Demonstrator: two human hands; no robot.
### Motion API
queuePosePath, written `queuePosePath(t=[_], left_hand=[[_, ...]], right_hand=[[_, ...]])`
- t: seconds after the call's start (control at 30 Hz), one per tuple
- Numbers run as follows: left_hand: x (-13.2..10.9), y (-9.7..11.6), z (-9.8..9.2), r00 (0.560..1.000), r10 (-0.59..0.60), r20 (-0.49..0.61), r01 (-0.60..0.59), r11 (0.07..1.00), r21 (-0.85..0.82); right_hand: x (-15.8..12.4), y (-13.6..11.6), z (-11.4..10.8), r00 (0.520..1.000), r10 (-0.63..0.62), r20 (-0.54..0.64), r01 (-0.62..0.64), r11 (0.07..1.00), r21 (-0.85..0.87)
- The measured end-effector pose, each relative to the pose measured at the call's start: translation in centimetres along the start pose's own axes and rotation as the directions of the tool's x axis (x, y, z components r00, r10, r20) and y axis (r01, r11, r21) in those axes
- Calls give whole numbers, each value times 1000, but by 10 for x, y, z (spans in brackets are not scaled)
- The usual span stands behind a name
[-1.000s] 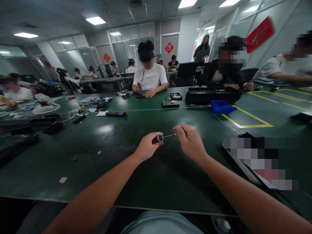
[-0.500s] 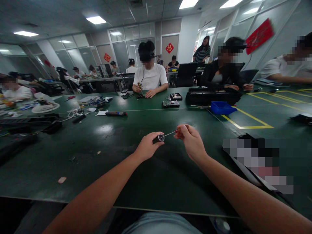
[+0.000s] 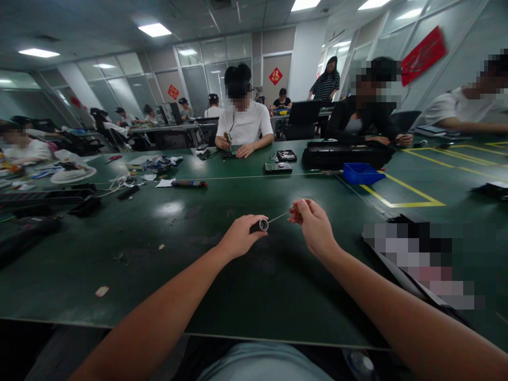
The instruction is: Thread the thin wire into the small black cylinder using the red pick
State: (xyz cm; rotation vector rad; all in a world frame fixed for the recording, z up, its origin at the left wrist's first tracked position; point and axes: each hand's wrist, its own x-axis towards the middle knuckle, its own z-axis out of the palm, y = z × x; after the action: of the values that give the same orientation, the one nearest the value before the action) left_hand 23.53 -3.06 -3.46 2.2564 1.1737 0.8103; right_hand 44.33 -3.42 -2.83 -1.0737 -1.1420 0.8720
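Note:
My left hand [image 3: 242,235] is wrapped around a short black cylinder [image 3: 254,227], which looks like a flashlight part. Its round open end, with a silver rim, points toward me and to the right. Fingers of my right hand [image 3: 311,219] pinch a tool with a thin metal shaft [image 3: 280,217]; its grip is mostly covered by those fingers. The shaft slants down leftward, and its tip is at the right edge of the silver rim. Whether the tip touches the rim I cannot tell. Both hands are held above the green table [image 3: 262,296].
A blue tray [image 3: 363,173] and a long black casing [image 3: 347,156] lie far right. Hard drives [image 3: 278,168] sit ahead, and a dark pen-like tool [image 3: 188,183] lies left of them. A person [image 3: 244,124] works opposite. Black parts [image 3: 51,196] clutter the left side.
My right hand has moved slightly up and to the right. The shaft's tip has gone from inside the ring-shaped opening to its right edge. My left hand keeps its hold.

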Motion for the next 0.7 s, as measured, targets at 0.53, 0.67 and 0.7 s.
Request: queuePosePath(t=[0.53,0.67,0.7], left_hand=[[1,-5,1,998,29,-58,-28,999,25],[1,-7,3,998,14,-65,-14,1000,2],[1,-7,3,998,9,-61,-9,1000,-3]], right_hand=[[-17,-17,2,944,-251,216,315,880,-355],[-19,-18,3,946,-269,184,318,883,-346],[-20,-18,3,949,-267,168,310,891,-333]])
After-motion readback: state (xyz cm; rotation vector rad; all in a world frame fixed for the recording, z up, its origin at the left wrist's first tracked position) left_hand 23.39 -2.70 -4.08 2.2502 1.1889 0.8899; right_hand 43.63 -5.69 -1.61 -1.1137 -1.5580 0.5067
